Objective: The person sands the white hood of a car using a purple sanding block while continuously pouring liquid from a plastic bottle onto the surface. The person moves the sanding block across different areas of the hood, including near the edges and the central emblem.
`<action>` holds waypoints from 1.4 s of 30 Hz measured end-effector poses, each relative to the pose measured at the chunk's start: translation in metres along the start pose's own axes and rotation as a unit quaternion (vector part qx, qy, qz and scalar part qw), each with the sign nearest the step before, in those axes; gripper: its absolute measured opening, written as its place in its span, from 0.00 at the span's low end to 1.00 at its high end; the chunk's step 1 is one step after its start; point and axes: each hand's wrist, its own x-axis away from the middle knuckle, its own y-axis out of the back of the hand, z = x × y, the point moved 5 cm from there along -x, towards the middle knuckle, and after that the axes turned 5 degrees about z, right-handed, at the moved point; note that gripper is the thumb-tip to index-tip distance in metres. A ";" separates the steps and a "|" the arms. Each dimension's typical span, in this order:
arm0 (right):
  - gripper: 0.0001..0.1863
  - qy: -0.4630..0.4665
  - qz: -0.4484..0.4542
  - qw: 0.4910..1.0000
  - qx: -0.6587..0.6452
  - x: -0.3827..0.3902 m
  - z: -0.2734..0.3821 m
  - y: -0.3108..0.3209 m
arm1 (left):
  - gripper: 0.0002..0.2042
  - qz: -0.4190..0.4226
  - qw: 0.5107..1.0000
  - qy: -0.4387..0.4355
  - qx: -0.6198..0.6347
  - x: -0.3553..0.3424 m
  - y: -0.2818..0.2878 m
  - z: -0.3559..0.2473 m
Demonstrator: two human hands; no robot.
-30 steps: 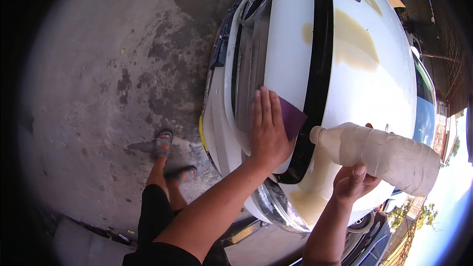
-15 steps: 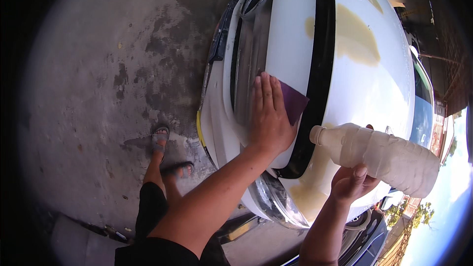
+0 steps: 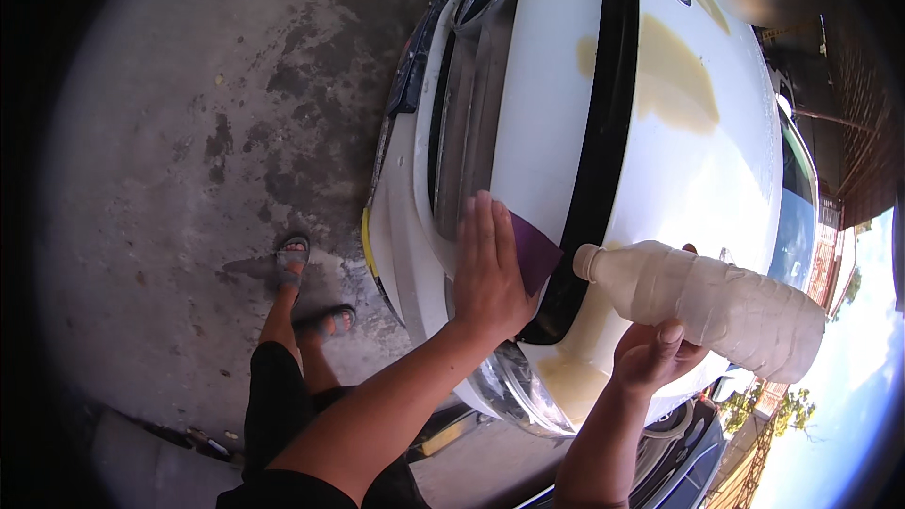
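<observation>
My left hand (image 3: 492, 273) lies with fingers extended on a sheet of dark purple sandpaper (image 3: 537, 253), pressing it against the white front panel (image 3: 542, 85) of a car. Much of the sheet is covered by the hand; one corner sticks out on its right. In my right hand (image 3: 655, 353) is a clear, ribbed plastic bottle (image 3: 707, 302), gripped from below and tilted on its side. Its uncapped-looking neck points left, over the black strip (image 3: 600, 123) between the front panel and the hood.
The white hood (image 3: 698, 170) bears several yellowish filler patches (image 3: 677, 75). A headlight (image 3: 523, 382) sits below my left hand, with the grille (image 3: 462, 113) to the left. Another dark vehicle (image 3: 679, 457) stands at lower right. Stained concrete floor (image 3: 170, 188) extends left, with my sandalled feet on it.
My left hand has slid with the sandpaper along the panel toward the headlight end. The bottle stays tilted in my right hand. The whole view has shifted slightly.
</observation>
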 end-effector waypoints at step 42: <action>0.49 0.005 -0.042 0.999 0.034 0.058 0.009 0.048 | 0.46 0.135 0.939 -0.309 -0.067 0.017 -0.005 0.035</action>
